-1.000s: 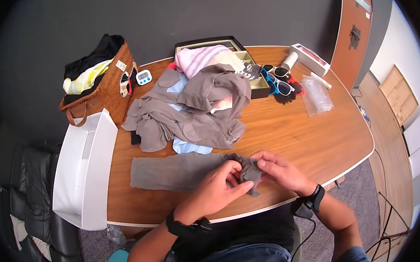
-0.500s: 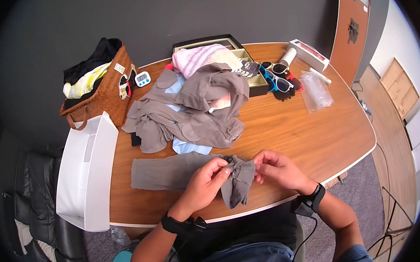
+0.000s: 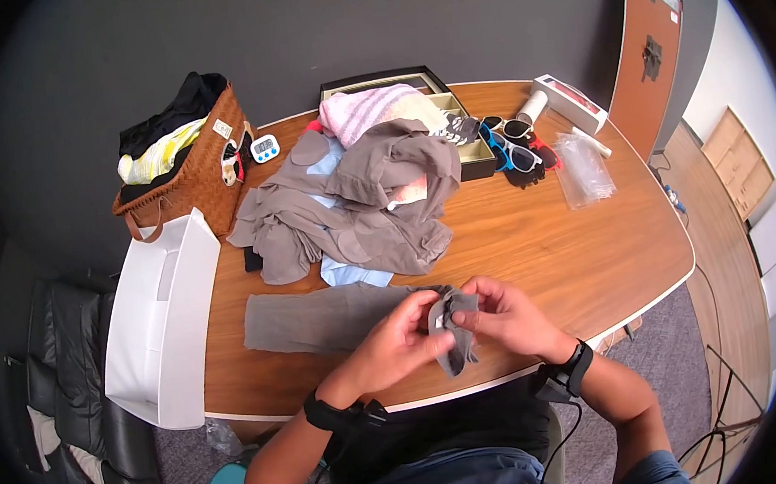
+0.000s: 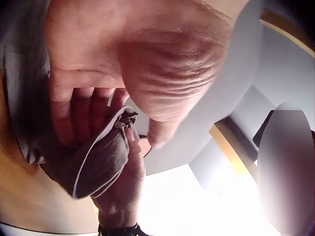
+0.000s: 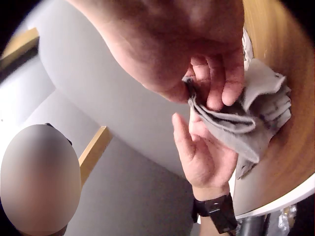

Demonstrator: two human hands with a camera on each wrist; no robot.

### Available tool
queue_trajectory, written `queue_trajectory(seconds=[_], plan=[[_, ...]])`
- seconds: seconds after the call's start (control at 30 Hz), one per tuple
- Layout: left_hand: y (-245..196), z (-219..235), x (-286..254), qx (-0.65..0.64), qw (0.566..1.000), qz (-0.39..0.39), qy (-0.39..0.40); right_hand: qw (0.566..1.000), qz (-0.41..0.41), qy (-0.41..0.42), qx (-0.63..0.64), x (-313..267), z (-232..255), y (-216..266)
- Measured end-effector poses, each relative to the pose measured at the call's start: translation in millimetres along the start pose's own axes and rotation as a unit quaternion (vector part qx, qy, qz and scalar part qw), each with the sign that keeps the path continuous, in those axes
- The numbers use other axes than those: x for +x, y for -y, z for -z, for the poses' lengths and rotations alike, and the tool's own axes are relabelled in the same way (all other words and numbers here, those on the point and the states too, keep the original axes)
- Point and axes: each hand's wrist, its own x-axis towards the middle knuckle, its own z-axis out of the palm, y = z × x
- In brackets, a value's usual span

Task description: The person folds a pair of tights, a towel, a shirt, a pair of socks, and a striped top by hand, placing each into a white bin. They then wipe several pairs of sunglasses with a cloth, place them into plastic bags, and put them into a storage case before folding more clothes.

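A long grey garment (image 3: 312, 319) lies stretched along the near side of the table, its right end raised and bunched between both hands. My left hand (image 3: 391, 350) holds that end from the left, fingers curled behind the cloth and thumb extended on the near side. From the right, my right hand (image 3: 511, 323) pinches the hem between thumb and fingers. The left wrist view shows the doubled edge of the grey cloth (image 4: 103, 167) hanging below my left fingers. In the right wrist view the gathered fabric (image 5: 236, 132) drapes from my right fingertips.
Beyond lies a heap of grey-brown clothing (image 3: 385, 197) with light blue cloth under it. At left stand a white box (image 3: 155, 321) and a woven basket (image 3: 212, 173) of clothes near a timer (image 3: 264, 148). Sunglasses (image 3: 521, 156) and a plastic bag (image 3: 586, 174) lie at back right.
The hanging grey end was spread between the hands half a second ago; now it is turned and gathered upward. The right hand has moved left, closer to the left hand.
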Motion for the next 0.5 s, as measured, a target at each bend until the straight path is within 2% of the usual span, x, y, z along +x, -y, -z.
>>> queue_trajectory(seconds=[0.03, 0.07, 0.1, 0.13, 0.17, 0.23, 0.27, 0.3, 0.37, 0.5], plan=[[-4.7, -5.6, -4.8, 0.000, 1.000, 0.000, 0.000, 0.999, 0.007, -0.012, 0.049, 2.0, -0.9, 0.6], [-7.9, -10.8, -10.3, 0.129, 0.991, -0.038, -0.012, 0.997, 0.009, -0.033, 0.073, 2.4, -5.1, 7.3], [-11.2, -15.6, -14.9, 0.256, 0.963, -0.075, -0.024, 0.997, 0.009, -0.033, 0.073, 3.4, -4.0, 7.2], [-14.9, -20.3, -17.6, 0.328, 0.939, -0.092, -0.045, 0.994, 0.006, -0.045, 0.100, 4.8, -2.6, 6.4], [-9.4, -19.2, -18.2, 0.328, 0.939, -0.093, -0.044, 0.990, 0.003, -0.057, 0.128, 5.4, -1.9, 6.1], [7.9, -11.5, -16.7, 0.324, 0.934, -0.104, -0.109, 0.989, -0.003, -0.064, 0.130, 6.3, -2.2, 7.7], [11.6, -7.8, -15.4, 0.270, 0.947, -0.112, -0.136, 0.989, -0.009, -0.072, 0.132, 6.6, -2.3, 8.6], [11.2, -4.8, -16.8, 0.207, 0.963, -0.095, -0.141, 0.989, -0.009, -0.072, 0.131, 6.1, -2.5, 11.2], [7.2, -5.3, -14.8, 0.211, 0.949, -0.140, -0.187, 0.991, -0.005, -0.075, 0.113, 4.9, -3.8, 18.5], [-2.6, -4.6, -15.2, 0.190, 0.947, -0.144, -0.216, 0.990, 0.006, -0.094, 0.108, 2.7, -3.2, 23.7]])
